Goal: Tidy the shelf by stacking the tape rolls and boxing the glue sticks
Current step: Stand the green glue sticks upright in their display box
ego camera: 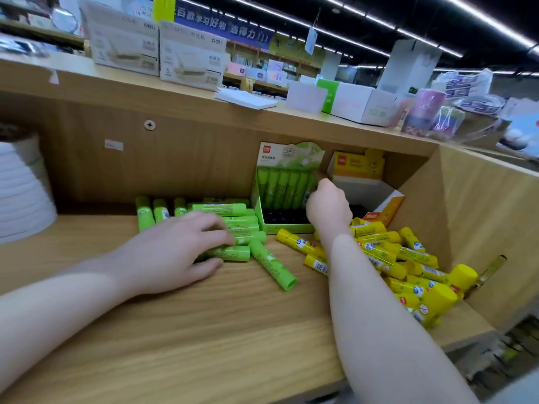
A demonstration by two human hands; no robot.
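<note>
The left hand (178,246) lies palm down with fingers spread and nearly straight on a loose heap of green plastic glue sticks (233,228) on the pale wooden shelf (204,330). The right hand (328,207), forearm stretched forward, is curled at the right edge of the green cardboard display box (284,182), where sticks stand upright; what it grips I cannot tell. Yellow glue sticks (408,266) lie piled at the right beside an open yellow-and-white box (376,199), and stacked white tape rolls (23,188) stand far left.

Bright, even illumination from ceiling light strips (350,33) (upper right, well beyond the fingers). Soft shadows lie under both forearms. Wide-angle distortion bows the shelf (204,330) edges; background goods and frame margins are motion-blurred.
</note>
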